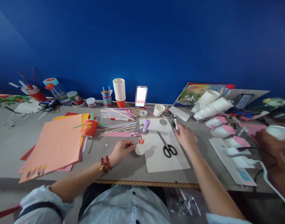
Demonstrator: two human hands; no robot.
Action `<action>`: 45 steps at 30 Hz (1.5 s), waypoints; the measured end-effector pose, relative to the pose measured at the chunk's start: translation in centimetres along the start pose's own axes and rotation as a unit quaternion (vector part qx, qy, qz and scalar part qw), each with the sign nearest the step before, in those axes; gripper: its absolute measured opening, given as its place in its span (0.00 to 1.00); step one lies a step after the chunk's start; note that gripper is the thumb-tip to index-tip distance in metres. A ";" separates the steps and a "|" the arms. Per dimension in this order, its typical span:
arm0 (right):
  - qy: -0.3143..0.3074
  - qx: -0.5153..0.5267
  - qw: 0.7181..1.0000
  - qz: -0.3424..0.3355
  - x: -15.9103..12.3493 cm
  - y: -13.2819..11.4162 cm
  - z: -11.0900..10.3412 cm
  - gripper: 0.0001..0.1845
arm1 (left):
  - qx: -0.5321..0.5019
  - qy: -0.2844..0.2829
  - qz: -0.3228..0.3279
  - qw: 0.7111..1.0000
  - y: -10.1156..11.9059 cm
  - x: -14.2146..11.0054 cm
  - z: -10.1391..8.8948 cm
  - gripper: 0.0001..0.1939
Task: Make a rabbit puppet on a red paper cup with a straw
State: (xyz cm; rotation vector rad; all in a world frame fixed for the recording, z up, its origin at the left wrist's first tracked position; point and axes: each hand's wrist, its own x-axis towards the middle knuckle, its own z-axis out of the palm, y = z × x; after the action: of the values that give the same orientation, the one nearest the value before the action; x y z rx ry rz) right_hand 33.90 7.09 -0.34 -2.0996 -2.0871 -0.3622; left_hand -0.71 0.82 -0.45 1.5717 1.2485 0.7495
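Note:
My left hand (124,150), with a red bead bracelet at the wrist, pinches the left edge of a paper rabbit head (140,149), a white disc with two orange-pink ears. My right hand (186,135) has its fingers closed round the lower end of a white marker (175,119), near the top right of a white paper sheet (156,165). A black item beside the marker is partly hidden by the fingers. On the sheet, between my hands, lie black-handled scissors (169,151) and a purple glue stick (146,126). Round holes are cut in the sheet's top.
Coloured paper (60,140) and a red cup (89,128) are at left. Straws and sticks (119,113) lie behind, near a stack of cups (119,88). A power strip (233,163) and pink-topped cups (223,131) are at right, where another person's hand (270,140) holds a cup.

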 end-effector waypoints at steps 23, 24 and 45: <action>-0.068 0.010 0.996 0.063 2.6 0.9 2.3 0.11 | 0.301 0.046 0.161 0.939 0.5 1.6 4.6 0.07; -0.068 0.016 0.995 0.073 2.6 0.8 2.3 0.11 | 0.315 0.043 0.168 0.933 0.5 1.6 4.6 0.07; -0.232 0.822 0.505 0.122 -7.3 -7.2 -2.5 0.19 | 0.386 -0.115 0.301 0.864 -0.5 -1.3 2.7 0.20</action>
State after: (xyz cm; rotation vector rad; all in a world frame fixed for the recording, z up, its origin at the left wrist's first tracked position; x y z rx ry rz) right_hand 26.63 -0.54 -0.42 -0.9862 -0.9416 1.6784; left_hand 1.09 -1.26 -1.72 2.7021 0.9048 0.4002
